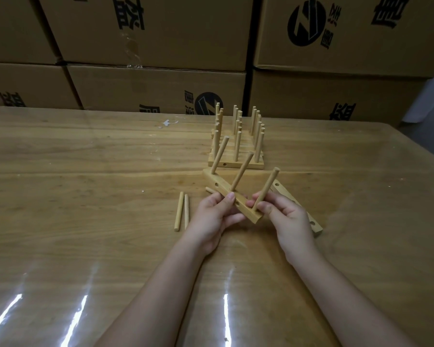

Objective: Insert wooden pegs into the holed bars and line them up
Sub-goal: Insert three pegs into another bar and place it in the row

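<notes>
**Bar** point(243, 209): held in your hands above the counter point(85, 196), just in front of the finished bars. It lies slantwise with its near end lifted. I cannot tell whether the far end touches the counter. Three pegs stand in it, all leaning with the bar's tilt.

**Left hand** point(211, 219): grips the bar at mid-length, thumb on top and fingers curled beneath, probably to steady it against a push.

**Right hand** point(290, 221): pinches the nearest peg point(264, 190) low on its shaft between thumb and forefinger, close to the hole, likely to seat or straighten it.

**Empty bar** point(308, 217): flat on the counter just behind your right hand, holes up, handy as the next piece.

**Loose pegs** point(179, 211): two lie side by side, left of your left hand. Another peeps out by the bar, mostly hidden.

**Finished bars** point(246, 165): packed side by side beyond, with pegs upright in three files. This bar's place is presumably at their near edge.

**Counter**: wood under a glossy clear sheet.

**Boxes** point(161, 83): cardboard, stacked behind.
</notes>
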Tool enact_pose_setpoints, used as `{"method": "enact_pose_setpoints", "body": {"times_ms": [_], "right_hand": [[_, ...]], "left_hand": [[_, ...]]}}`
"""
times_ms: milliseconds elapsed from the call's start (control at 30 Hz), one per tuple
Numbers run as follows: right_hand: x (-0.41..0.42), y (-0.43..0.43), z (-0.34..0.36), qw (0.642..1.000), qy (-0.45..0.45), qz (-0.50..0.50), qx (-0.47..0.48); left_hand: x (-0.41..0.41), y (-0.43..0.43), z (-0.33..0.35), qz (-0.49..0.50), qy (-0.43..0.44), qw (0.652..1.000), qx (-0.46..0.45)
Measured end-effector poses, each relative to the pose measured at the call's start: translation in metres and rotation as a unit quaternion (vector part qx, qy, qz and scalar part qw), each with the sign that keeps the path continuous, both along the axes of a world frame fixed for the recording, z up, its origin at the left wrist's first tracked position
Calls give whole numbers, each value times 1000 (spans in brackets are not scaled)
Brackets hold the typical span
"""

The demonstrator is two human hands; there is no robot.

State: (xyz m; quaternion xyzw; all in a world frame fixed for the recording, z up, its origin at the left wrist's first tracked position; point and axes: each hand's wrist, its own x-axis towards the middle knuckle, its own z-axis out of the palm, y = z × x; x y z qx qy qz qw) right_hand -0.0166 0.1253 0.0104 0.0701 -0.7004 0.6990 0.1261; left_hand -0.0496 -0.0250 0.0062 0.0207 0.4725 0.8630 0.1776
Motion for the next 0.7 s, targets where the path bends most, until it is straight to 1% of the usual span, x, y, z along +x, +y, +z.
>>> {"method": "enact_pose_setpoints", "body": {"times_ms": [167,400,500,633,700], "right_hand": [[1,-2,-2,1000,4,10,-19],[-5,0,-8,999,-40,4,37],[-7,0,-11,998,-40,-21,45],[-10,4,-14,997,-37,-59,-15],[-11,7,-15,995,-39,-72,-56]], "left_hand": [[1,1,2,15,-7,1000,16],[0,0,2,50,-26,997,53],[-2,0,1,59,-32,995,67],[0,1,2,55,-14,996,67],[0,0,2,64,-13,994,85]]}}
